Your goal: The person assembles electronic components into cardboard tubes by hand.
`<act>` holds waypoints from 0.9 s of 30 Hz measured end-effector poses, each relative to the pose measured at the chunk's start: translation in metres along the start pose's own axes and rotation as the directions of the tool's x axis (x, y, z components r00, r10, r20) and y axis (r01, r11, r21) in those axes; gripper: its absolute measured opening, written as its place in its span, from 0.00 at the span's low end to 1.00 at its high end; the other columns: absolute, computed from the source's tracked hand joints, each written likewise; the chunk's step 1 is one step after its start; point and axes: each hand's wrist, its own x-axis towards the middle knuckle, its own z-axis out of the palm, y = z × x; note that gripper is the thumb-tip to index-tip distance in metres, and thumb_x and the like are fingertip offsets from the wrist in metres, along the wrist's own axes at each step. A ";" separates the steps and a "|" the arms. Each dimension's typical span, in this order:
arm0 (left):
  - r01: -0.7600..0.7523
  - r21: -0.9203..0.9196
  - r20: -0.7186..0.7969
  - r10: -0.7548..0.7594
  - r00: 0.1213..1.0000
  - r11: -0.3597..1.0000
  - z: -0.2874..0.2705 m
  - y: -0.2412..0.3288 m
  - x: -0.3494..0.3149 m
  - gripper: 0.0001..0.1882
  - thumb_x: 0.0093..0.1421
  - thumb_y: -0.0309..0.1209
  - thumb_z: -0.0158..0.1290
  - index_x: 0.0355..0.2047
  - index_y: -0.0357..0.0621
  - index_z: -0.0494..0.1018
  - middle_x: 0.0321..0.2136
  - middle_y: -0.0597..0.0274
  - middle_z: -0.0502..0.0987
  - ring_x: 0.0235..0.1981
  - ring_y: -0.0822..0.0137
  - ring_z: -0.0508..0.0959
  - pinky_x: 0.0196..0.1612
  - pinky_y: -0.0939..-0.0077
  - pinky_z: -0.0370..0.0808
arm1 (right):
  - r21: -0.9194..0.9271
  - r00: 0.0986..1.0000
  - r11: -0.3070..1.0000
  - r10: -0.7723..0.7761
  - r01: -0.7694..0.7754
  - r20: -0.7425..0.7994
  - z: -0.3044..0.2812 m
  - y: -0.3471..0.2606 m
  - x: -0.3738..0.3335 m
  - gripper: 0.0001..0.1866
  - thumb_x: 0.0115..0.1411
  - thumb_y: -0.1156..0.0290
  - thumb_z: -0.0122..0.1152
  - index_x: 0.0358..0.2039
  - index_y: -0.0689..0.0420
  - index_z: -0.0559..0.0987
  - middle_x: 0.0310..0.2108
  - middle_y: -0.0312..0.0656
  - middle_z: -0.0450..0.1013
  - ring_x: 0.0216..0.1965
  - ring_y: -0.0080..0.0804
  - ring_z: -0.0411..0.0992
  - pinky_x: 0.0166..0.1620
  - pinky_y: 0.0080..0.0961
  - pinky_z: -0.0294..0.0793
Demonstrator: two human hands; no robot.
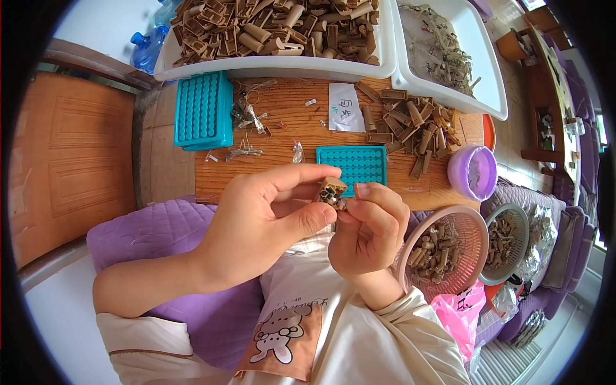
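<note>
Brown casing [333,183] — inner parts unclear, partly hidden by left hand [253,208].

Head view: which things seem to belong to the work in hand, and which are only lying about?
Seem to belong:
brown piece in the left hand, right hand close against it
pile of similar pieces
teal tray
white bin of such pieces

Probably only lying about:
blue bottle
pink plastic bag

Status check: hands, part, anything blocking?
Left hand gripping brown casing. Right hand at its lower edge, grip unclear. Casing's dark insides showing. Nothing visibly blocking; single teal tray partly behind hands.
</note>
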 end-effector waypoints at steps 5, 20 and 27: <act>-0.007 0.038 0.015 0.006 1.000 0.999 0.001 -0.003 -0.001 0.20 0.52 0.26 0.52 0.46 0.34 0.64 0.34 0.61 0.72 0.33 0.75 0.72 0.38 0.83 0.71 | 0.029 0.994 0.999 0.018 -0.015 -0.105 0.002 -0.002 -0.003 0.12 0.41 0.84 0.61 0.28 0.62 0.71 0.29 0.44 0.68 0.28 0.33 0.67 0.29 0.21 0.69; 0.260 -0.198 0.107 -0.243 0.964 0.945 -0.002 -0.003 0.004 0.19 0.56 0.30 0.47 0.47 0.39 0.62 0.37 0.60 0.71 0.36 0.72 0.73 0.37 0.80 0.72 | 0.387 0.489 0.318 0.370 -0.865 0.790 -0.020 0.025 0.042 0.20 0.47 0.75 0.61 0.39 0.59 0.64 0.33 0.33 0.61 0.34 0.19 0.62 0.36 0.18 0.66; 0.296 -0.290 0.096 -0.280 0.955 0.910 -0.004 -0.005 0.004 0.17 0.58 0.31 0.44 0.48 0.43 0.61 0.40 0.60 0.69 0.38 0.72 0.71 0.41 0.76 0.71 | -0.208 0.529 0.820 0.515 -0.533 0.674 -0.026 0.076 -0.005 0.11 0.47 0.73 0.59 0.33 0.58 0.74 0.26 0.39 0.68 0.29 0.28 0.68 0.30 0.22 0.68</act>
